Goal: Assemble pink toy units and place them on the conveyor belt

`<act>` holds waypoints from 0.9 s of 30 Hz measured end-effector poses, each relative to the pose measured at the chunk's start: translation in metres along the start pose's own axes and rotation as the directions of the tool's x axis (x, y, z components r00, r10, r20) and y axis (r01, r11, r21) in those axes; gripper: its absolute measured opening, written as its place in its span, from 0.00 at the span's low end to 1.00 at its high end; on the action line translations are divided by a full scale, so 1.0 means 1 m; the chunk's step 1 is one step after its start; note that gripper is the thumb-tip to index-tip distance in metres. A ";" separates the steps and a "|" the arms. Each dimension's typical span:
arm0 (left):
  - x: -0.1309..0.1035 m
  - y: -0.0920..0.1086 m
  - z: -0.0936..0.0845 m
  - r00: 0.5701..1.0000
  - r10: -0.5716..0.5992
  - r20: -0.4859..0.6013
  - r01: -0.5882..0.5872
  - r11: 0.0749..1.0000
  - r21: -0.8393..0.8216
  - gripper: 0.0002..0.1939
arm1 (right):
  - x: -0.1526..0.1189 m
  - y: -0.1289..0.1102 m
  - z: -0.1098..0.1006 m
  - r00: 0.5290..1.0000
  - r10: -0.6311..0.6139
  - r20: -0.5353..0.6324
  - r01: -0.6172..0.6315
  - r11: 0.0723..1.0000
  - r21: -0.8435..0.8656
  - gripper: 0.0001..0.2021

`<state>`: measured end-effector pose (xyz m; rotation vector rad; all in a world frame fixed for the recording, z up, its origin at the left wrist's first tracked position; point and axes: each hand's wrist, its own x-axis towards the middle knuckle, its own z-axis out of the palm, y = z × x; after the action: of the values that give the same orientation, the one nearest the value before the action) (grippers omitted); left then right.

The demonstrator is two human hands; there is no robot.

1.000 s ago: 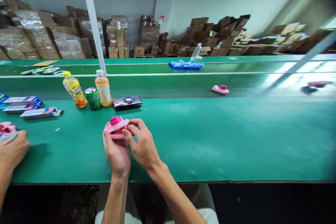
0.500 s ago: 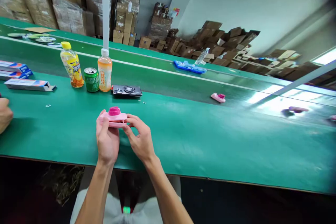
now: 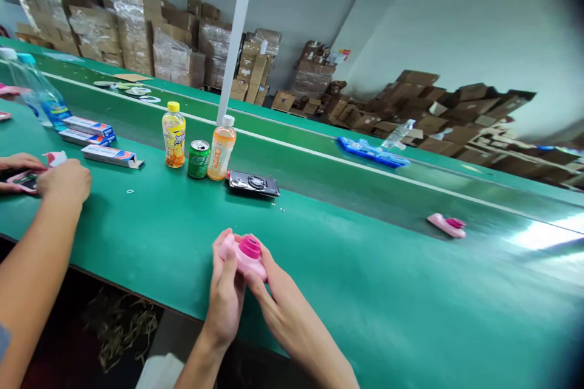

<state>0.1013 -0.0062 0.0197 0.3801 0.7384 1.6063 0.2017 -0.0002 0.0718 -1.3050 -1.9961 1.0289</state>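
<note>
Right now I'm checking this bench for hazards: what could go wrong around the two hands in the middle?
The left hand and right hand hold the pink toy above the green table; if their grip loosened, it might drop. Beyond them, the orange bottle stands right beside the black phone; a bump might tip it over.

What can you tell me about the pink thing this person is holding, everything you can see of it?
The pink thing is small and rounded, with a smooth, pale pink body that looks like plastic. A stepped, round, darker pink part stands up from its face. It is held tilted above the green tabletop, between the left hand and the right hand, fingers and thumbs on its edges. No open gap shows on the visible side, but the hands hide its underside.
</note>
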 end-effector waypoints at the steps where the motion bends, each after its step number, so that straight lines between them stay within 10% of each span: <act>1: -0.004 -0.002 -0.003 0.999 0.003 0.037 -0.006 0.996 0.088 0.36 | -0.007 0.003 -0.002 1.000 0.021 -0.020 -0.021 1.000 -0.003 0.30; 4: -0.013 -0.005 -0.019 0.984 0.048 0.169 -0.129 0.851 0.510 0.34 | -0.018 0.027 -0.029 0.995 0.073 -0.067 -0.077 0.995 -0.066 0.31; 7: -0.008 -0.002 -0.044 0.933 0.214 0.290 -0.354 0.390 0.850 0.33 | 0.007 0.069 -0.089 0.973 0.085 -0.213 -0.145 0.948 -0.285 0.33; 10: 0.005 0.001 -0.063 0.831 0.367 0.418 -0.416 -0.090 0.905 0.26 | 0.067 0.115 -0.152 0.895 0.080 -0.440 -0.322 0.798 -0.510 0.32; 13: 0.015 -0.001 -0.069 0.772 0.349 0.532 -0.413 -0.361 0.836 0.22 | 0.131 0.145 -0.189 0.817 0.152 -0.556 -0.492 0.686 -0.535 0.33; 18: 0.021 0.000 -0.065 0.734 0.272 0.623 -0.432 -0.521 0.736 0.18 | 0.184 0.168 -0.199 0.749 0.247 -0.614 -0.605 0.631 -0.485 0.35; 27: 0.023 0.005 -0.066 0.728 0.260 0.635 -0.432 -0.544 0.719 0.16 | 0.180 0.191 -0.190 0.638 0.242 -0.731 -0.679 0.623 -0.388 0.50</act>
<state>0.0526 -0.0005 -0.0295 2.4031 2.0373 0.9624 0.3756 0.2694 0.0264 -2.3047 -1.4835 -0.0341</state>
